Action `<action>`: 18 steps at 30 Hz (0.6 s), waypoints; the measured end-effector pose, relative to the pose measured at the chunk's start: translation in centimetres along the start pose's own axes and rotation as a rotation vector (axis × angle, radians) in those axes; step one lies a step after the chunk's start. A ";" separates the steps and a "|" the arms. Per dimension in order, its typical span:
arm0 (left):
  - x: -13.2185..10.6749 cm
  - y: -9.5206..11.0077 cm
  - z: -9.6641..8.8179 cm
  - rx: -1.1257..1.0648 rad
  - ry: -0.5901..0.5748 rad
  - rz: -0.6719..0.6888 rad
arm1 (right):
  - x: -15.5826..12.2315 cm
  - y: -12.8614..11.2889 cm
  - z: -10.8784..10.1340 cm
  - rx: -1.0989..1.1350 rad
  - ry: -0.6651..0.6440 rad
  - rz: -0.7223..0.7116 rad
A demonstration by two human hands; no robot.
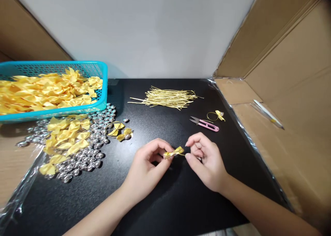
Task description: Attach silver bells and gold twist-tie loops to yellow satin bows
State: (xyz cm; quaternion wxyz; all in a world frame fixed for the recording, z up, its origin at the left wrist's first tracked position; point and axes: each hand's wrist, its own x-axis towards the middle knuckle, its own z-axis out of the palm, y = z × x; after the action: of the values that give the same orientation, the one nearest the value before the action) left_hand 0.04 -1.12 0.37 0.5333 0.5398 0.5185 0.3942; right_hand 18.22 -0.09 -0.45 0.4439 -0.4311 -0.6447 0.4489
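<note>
A small yellow ribbon bow (pixel 178 150) is pinched between the thumb and fingertips of my left hand (pixel 151 163). From its right side a short gold tie sticks out toward my right hand (pixel 205 163). The thumb tip of that hand is at the tie's end, while thumb and index finger stay apart and the other fingers curl inward. Whether the thumb touches the tie I cannot tell. Beyond my right hand lie pink thread snips (pixel 210 126), blades pointing left, and a yellow bow with a looped gold tie (pixel 220 115).
A bundle of gold ties (pixel 170 98) lies at the back of the black table (pixel 144 208). On the left, a turquoise basket (pixel 104 88) holds many yellow bows, with silver beads (pixel 85 160) and loose bows (pixel 68 136) before it. White tweezers (pixel 269 114) lie on cardboard at right.
</note>
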 end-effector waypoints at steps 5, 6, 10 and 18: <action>0.0 -0.3 0.1 -0.009 0.010 -0.051 | -0.6 0.7 0.0 0.319 0.029 0.053; 0.1 -0.4 0.1 -0.015 0.014 -0.059 | -0.6 0.6 0.0 0.373 0.037 0.043; 0.2 -0.8 0.1 -0.012 0.022 -0.084 | -0.8 -0.1 0.0 0.433 0.003 -0.032; 0.5 -0.8 0.1 0.075 0.072 -0.086 | -1.0 -0.9 -0.2 0.420 -0.130 -0.165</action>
State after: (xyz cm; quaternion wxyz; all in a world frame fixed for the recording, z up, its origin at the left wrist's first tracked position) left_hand 0.09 -0.75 -0.48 0.5101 0.5221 0.5744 0.3705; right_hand 18.48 -1.25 0.27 0.5167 -0.2453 -0.5976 0.5620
